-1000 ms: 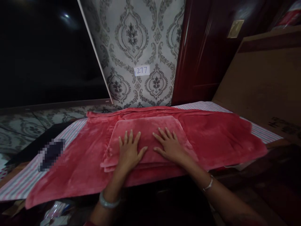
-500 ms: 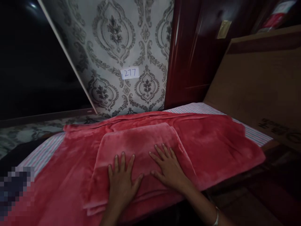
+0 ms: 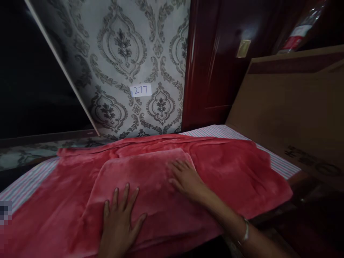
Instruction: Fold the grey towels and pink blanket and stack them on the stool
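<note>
A folded pink fleece cloth (image 3: 142, 175) lies on top of a larger spread pink fleece blanket (image 3: 231, 172). My left hand (image 3: 119, 218) rests flat on the near left part of the folded cloth, fingers spread. My right hand (image 3: 185, 177) lies flat on its far right corner, fingers together and pointing away. A bangle circles my right wrist (image 3: 245, 231). Neither hand grips anything.
The blanket covers a striped sheet (image 3: 279, 163) on a raised surface. Patterned wallpaper with a label reading 277 (image 3: 141, 90) stands behind. A dark red door (image 3: 215, 71) and a brown cardboard panel (image 3: 290, 107) are at the right. A dark screen (image 3: 32, 82) fills the left.
My view has swung to the right and closer. My left hand has slid toward the near left of the folded cloth, and my right hand has moved up to its far right corner.
</note>
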Available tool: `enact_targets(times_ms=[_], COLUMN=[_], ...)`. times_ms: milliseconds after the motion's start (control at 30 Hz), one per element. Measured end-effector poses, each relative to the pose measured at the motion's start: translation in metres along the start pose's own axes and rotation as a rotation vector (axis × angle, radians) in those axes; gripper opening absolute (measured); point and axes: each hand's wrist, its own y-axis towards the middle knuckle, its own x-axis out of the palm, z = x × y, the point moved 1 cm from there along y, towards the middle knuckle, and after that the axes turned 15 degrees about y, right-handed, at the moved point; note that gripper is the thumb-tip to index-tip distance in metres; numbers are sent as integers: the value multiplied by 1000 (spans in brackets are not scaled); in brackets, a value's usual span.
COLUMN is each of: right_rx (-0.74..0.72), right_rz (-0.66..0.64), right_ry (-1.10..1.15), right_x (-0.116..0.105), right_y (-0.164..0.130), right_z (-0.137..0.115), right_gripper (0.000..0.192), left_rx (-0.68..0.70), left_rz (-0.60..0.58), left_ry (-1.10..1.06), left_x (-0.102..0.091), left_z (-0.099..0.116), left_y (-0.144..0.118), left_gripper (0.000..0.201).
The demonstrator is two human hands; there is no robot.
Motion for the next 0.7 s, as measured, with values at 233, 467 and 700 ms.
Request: enact_targets(times_ms=[233, 467, 700], right_rx=[110, 249, 439], right_rz=[81, 15, 50], right_ry=[274, 572, 652], right_x=[-29, -18, -20], right_y=[102, 120, 113], right_z=[82, 129, 118], right_gripper=[48, 40, 37], left_rx=[-7, -16, 6], left_rz=[-21, -134, -254], left_ry=[-5, -83, -303], left_x=[2, -21, -68], left_z=[-5, 8, -27], left_y=[-6, -11, 49], left_gripper=[66, 71, 49])
